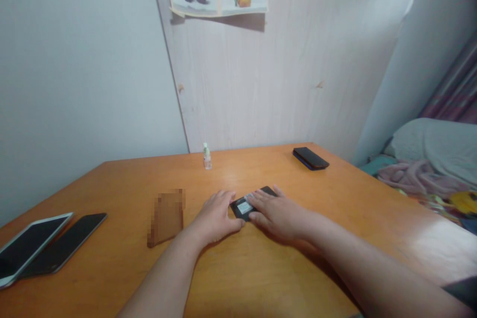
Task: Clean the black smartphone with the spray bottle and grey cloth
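Observation:
A flat black phone-like device (244, 207) with a white label lies on the wooden table in front of me. My left hand (218, 216) is curved round its left end, with the thumb at the near corner and the fingers at the far side. Across the device's right part rests my right hand (278, 213), palm down, fingers stretched out over the surface and thumb apart near the front edge. That hand hides much of the right part. A blurred-out brown rectangle (167, 218) lies left of my left hand.
On the wooden table (253, 278), a white-framed tablet (33, 243) overlaps a dark phone-like slab (70, 243) at the left. A small clear bottle (207, 158) stands at the back. Dark stacked flat devices (311, 158) lie at the back right. Bedding (436, 144) is beyond the right edge.

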The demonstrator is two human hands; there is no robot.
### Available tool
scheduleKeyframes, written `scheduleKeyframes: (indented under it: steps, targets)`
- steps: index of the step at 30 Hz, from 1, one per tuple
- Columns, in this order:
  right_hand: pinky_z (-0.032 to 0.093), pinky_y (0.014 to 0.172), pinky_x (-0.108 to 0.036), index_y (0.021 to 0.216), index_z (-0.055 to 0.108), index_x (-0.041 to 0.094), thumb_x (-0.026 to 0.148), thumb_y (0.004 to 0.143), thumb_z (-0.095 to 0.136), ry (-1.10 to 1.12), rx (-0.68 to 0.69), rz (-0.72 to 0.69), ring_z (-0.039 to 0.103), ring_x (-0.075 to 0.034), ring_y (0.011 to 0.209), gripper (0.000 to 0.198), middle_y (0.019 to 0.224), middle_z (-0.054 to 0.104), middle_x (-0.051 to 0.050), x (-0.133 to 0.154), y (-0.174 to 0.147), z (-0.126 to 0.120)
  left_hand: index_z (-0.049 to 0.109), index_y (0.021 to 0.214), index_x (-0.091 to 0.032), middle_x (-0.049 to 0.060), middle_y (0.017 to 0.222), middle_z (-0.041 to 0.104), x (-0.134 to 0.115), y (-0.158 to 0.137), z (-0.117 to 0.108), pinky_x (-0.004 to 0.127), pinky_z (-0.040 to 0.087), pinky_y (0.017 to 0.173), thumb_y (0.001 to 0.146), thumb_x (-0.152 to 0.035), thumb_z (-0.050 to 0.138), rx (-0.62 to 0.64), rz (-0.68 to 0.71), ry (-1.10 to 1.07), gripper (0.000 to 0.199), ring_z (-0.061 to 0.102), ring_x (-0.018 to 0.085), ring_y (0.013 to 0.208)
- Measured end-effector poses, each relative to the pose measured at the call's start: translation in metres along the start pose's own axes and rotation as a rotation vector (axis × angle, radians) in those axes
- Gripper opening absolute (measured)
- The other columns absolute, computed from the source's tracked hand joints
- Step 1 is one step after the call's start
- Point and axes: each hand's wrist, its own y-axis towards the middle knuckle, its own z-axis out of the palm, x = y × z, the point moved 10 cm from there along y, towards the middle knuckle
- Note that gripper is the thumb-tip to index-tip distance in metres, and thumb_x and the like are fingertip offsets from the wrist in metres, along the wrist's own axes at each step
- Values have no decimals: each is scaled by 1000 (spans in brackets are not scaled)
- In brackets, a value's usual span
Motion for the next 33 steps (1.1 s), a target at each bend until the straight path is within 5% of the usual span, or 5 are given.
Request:
scheduleKeyframes:
  steps: [4, 10, 17, 24, 33]
  targets:
    - [7, 113, -68, 147, 42, 12, 50, 98, 33, -69, -24, 183, 30, -37, 143, 63, 150, 43, -20, -28, -3, -8, 62, 115, -22, 8, 112, 60, -2, -1, -1, 33, 46, 85, 68, -41, 73, 18, 2, 9, 52, 56, 28, 106]
    - [7, 119, -56, 152, 35, 21, 54, 97, 36, 12, 49, -161, 29, -30, 145, 64, 155, 37, -12, 36, -17, 3, 66, 114, -25, 6, 103, 60, 0, -1, 0, 31, 45, 81, 71, -41, 71, 22, 12, 9, 47, 56, 25, 102]
    - [15, 112, -66, 141, 48, 12, 42, 94, 43, -152, -8, 216, 40, -37, 137, 56, 143, 51, -21, -38, -5, -8, 67, 112, -24, 6, 101, 59, -1, 0, 1, 31, 45, 80, 70, -42, 72, 32, 12, -1, 46, 56, 25, 97]
    - [23, 115, -49, 131, 58, 13, 46, 95, 43, -113, -50, -8, 49, -31, 130, 51, 135, 59, -17, 10, -7, -4, 67, 110, -27, 4, 99, 58, 0, -1, 2, 30, 45, 79, 72, -42, 71, 17, 40, 5, 41, 57, 24, 96]
    - [40, 100, -49, 129, 60, 15, 38, 95, 42, -124, -17, 277, 60, -32, 117, 45, 127, 65, -17, -58, 6, -15, 66, 115, -26, 5, 100, 59, -2, -1, -1, 31, 45, 78, 72, -45, 70, 29, 34, 28, 47, 57, 25, 98]
